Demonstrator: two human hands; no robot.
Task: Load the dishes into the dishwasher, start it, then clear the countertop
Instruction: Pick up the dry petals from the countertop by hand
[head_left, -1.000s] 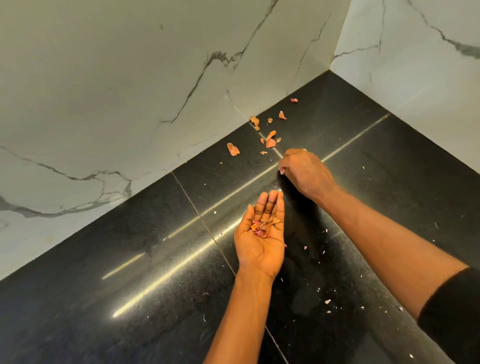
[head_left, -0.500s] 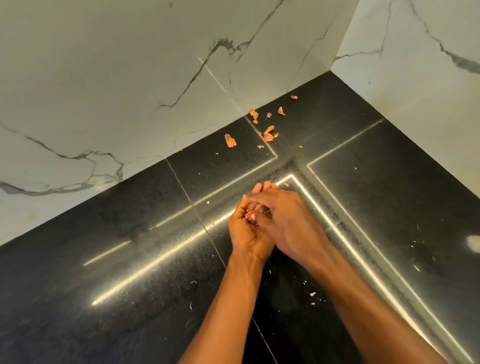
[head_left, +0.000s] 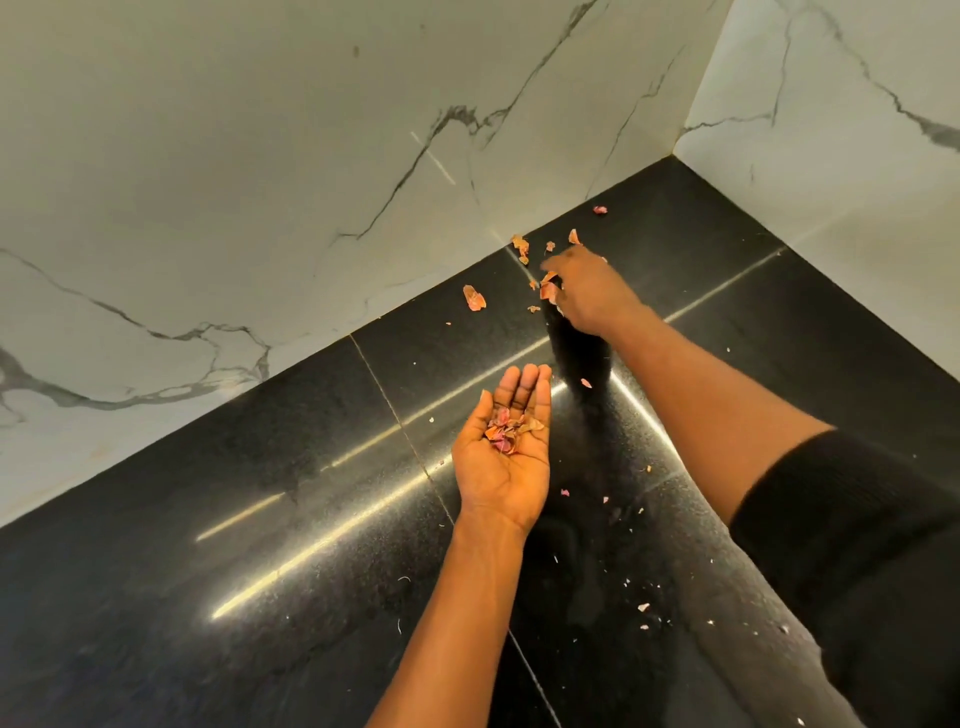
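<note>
My left hand (head_left: 501, 470) is held palm up over the black countertop (head_left: 249, 582), fingers straight, with a small heap of pink-orange peel scraps (head_left: 506, 430) lying in the palm. My right hand (head_left: 592, 299) reaches to the back of the counter near the wall. Its fingers curl down and pinch an orange peel scrap (head_left: 548, 289). More loose peel scraps (head_left: 474, 299) lie around that hand, some (head_left: 519, 244) right at the wall's foot and one (head_left: 600, 209) nearer the corner.
White marble walls (head_left: 260, 182) meet in a corner at the upper right and close off the counter at the back. Small pale crumbs (head_left: 643, 607) and a pink flake (head_left: 586, 383) are scattered over the counter to the right of my left forearm.
My right hand has left the left palm and gone back out to the scraps by the wall. The left hand has opened flat again with the heap in it.
</note>
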